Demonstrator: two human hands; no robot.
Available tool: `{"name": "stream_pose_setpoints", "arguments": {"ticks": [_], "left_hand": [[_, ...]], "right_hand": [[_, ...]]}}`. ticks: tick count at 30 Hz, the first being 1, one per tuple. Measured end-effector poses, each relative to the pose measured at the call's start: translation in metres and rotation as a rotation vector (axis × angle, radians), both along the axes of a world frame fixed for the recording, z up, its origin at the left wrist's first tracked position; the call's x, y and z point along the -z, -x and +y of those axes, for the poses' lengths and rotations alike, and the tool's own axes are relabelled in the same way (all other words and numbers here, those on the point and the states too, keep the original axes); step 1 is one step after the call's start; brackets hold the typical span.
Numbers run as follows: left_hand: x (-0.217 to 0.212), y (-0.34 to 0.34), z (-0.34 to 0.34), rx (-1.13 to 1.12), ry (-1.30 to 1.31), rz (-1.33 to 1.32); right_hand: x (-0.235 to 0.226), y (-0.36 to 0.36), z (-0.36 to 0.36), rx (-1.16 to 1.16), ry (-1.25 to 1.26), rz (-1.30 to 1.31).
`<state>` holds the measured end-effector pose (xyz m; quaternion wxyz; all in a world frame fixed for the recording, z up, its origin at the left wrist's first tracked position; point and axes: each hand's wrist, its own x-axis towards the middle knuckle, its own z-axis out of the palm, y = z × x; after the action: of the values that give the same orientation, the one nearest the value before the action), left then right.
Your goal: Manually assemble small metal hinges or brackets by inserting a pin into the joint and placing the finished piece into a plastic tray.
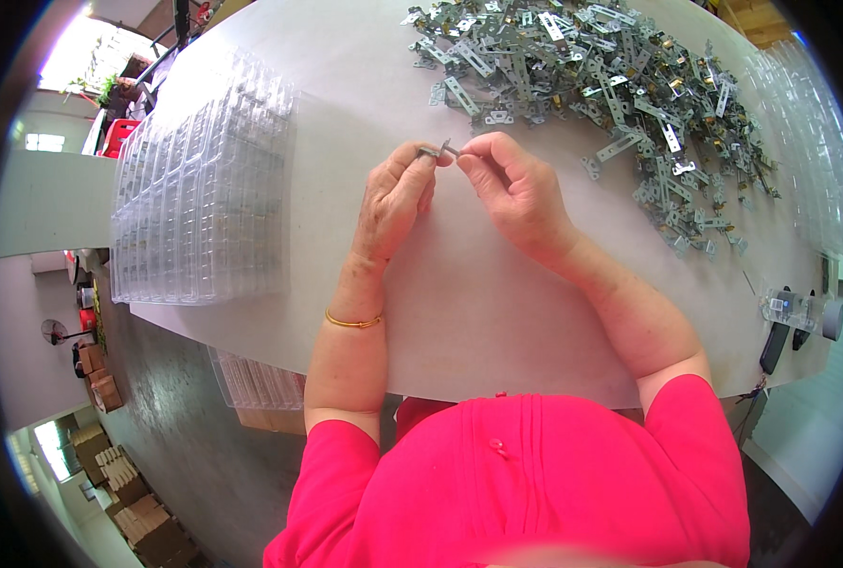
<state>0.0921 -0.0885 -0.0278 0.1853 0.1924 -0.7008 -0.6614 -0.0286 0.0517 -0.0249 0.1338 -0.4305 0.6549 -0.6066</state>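
Observation:
Both my hands meet above the middle of the white table (478,312). My left hand (398,194) is closed, pinching a small grey metal bracket (428,152) between thumb and fingertips. From the right, my right hand (516,189) pinches the other end of a small metal piece (451,149) at the same spot; whether this is one part or two joined parts I cannot tell. Just beyond my right hand spreads a big heap of loose metal brackets (611,85), silvery with some brass-coloured bits.
Stacked clear plastic trays (199,189) stand at the table's left. More clear trays (810,142) line the far right edge. Near the right edge lie a clear bottle (796,310) and a black-handled tool (774,348). Beneath the table's left side sits another tray stack (260,381).

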Motion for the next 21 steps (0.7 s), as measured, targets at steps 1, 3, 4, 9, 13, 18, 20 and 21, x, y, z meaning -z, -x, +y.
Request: {"name": "stream_pose_setpoints", "arguments": {"ticks": [1,3,4,9,13,18,20,21], "left_hand": [[-0.0007,0.0001,0.0005,-0.005,0.006,-0.008],[-0.0016,0.0004,0.0016,-0.011,0.013,-0.016],[-0.0018,0.0010,0.0030,-0.033,0.012,-0.007],[-0.0027,0.0001,0.0018,-0.057,0.035,-0.045],[-0.0034,0.0001,0.0052,0.000,0.308,-0.062],[-0.0061,0.0006,0.0089,0.016,0.404,-0.080],[-0.0038,0.0004,0.0090,0.038,0.489,-0.080],[-0.0021,0.0009,0.0101,0.038,0.489,-0.080]], "right_hand": [[0.0010,-0.0002,-0.0002,0.001,-0.001,0.000],[0.0028,-0.0015,-0.0014,-0.002,0.008,-0.069],[0.0032,-0.0015,-0.0014,-0.004,0.009,-0.069],[0.0038,0.0000,-0.0011,-0.050,-0.012,-0.088],[-0.0012,-0.0007,-0.0009,-0.087,-0.013,-0.152],[0.0044,0.0020,-0.0032,0.017,-0.009,0.071],[0.0044,0.0028,-0.0033,0.035,0.018,0.097],[0.0046,0.0034,-0.0033,0.054,0.044,0.123]]}}
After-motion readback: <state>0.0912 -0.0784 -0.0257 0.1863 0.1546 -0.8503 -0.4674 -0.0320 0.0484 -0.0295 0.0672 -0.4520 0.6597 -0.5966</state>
